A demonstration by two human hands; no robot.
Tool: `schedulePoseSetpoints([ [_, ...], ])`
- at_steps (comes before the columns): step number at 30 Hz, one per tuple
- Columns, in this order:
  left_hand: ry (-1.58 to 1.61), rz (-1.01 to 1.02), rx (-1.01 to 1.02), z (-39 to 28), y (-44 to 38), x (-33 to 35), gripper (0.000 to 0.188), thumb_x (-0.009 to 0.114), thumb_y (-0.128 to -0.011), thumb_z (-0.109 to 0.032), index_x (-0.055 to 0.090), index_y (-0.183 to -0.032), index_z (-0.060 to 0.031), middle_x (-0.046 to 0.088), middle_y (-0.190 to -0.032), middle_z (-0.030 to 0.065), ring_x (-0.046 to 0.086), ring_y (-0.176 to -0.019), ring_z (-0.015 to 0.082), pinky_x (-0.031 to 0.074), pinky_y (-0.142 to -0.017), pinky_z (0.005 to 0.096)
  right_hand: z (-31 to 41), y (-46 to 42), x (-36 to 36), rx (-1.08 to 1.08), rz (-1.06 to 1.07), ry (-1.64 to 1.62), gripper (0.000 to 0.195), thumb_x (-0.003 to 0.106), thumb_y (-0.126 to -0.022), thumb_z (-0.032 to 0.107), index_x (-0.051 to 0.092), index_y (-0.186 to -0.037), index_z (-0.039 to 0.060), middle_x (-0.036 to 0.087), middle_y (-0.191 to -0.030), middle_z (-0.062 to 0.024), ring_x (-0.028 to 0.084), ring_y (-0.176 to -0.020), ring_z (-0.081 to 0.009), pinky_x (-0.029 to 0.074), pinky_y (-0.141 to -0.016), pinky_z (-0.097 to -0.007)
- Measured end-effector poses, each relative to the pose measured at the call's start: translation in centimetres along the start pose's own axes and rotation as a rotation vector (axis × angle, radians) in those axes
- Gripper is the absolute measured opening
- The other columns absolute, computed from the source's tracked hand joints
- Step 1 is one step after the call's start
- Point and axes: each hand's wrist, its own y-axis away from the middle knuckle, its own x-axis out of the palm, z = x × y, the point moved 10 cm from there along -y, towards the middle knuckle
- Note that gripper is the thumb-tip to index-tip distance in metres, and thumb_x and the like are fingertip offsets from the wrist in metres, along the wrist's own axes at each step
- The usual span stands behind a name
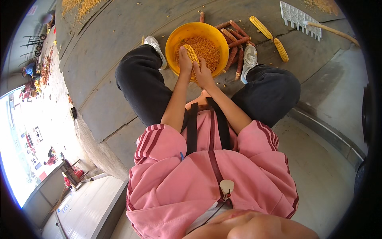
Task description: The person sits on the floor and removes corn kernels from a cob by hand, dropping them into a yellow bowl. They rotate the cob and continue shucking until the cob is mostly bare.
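Over a yellow plastic basin [172, 38], both my hands are closed around a yellow ear of corn [191, 53]. My left hand [185, 62] grips its left side, with the thumb towards the far end. Lower down on the right side, my right hand [203, 73] presses against the rows of kernels. The ear is tilted and most kernels in sight are still on it; its near end is partly hidden by my fingers. Loose corn kernels [206, 44] cover the bottom of the basin, which stands on the floor between my shoes.
Several stripped reddish corncobs [238, 41] lie right of the basin. Beyond are two unshelled ears [260, 27] and a white toothed rake [300, 19] with a wooden handle. Kernels are heaped at the far left [79, 7]. People [29, 70] sit in the left background.
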Motion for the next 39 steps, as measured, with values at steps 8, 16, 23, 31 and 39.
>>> schedulePoseSetpoints([
  [8,0.233,-0.042,-0.079,-1.1,1.5,0.4,0.041,0.028,-0.092,-0.037,0.050,-0.100,-0.0036,0.054,-0.083,0.0051,0.054,-0.072,0.0146,0.043,-0.065,0.0268,0.1,0.1,-0.3,-0.016,-0.035,-0.029,0.050,0.035,-0.090,0.041,0.033,-0.123,0.0039,0.056,-0.087,-0.0277,0.056,-0.084,-0.0407,0.042,-0.070,-0.0410],
  [16,0.719,0.305,-0.272,-2.6,1.9,3.1,0.051,0.038,-0.085,-0.052,0.050,-0.099,-0.0043,0.057,-0.082,0.0107,0.057,-0.074,0.0210,0.048,-0.071,0.0347,2.5,0.5,-1.4,-0.138,-0.014,0.215,0.053,0.038,-0.088,0.043,0.032,-0.125,0.0044,0.056,-0.097,-0.0270,0.055,-0.089,-0.0401,0.043,-0.074,-0.0416],
  [23,0.647,0.260,-0.296,-2.1,1.5,3.0,0.041,0.042,-0.088,-0.043,0.048,-0.108,-0.0070,0.056,-0.086,0.0087,0.056,-0.077,0.0187,0.047,-0.073,0.0327,3.0,0.7,-1.8,-0.218,-0.023,0.227,0.053,0.038,-0.088,0.041,0.031,-0.127,0.0045,0.054,-0.103,-0.0263,0.054,-0.093,-0.0398,0.042,-0.076,-0.0414],
  [31,0.718,0.281,-0.176,-2.8,2.1,3.9,0.047,0.036,-0.091,-0.038,0.038,-0.125,-0.0070,0.055,-0.096,0.0103,0.054,-0.086,0.0203,0.043,-0.081,0.0333,1.5,0.1,-2.2,-0.095,-0.044,0.073,0.054,0.040,-0.088,0.039,0.033,-0.124,0.0004,0.052,-0.106,-0.0273,0.051,-0.098,-0.0386,0.040,-0.081,-0.0405],
  [39,0.661,0.252,-0.155,-4.0,2.5,3.3,0.041,0.035,-0.090,-0.041,0.046,-0.109,-0.0056,0.056,-0.085,0.0095,0.057,-0.078,0.0202,0.047,-0.072,0.0318,2.6,0.1,-1.9,-0.171,-0.049,0.217,0.053,0.044,-0.086,0.041,0.034,-0.126,0.0085,0.052,-0.114,-0.0175,0.053,-0.098,-0.0348,0.042,-0.081,-0.0380],
])
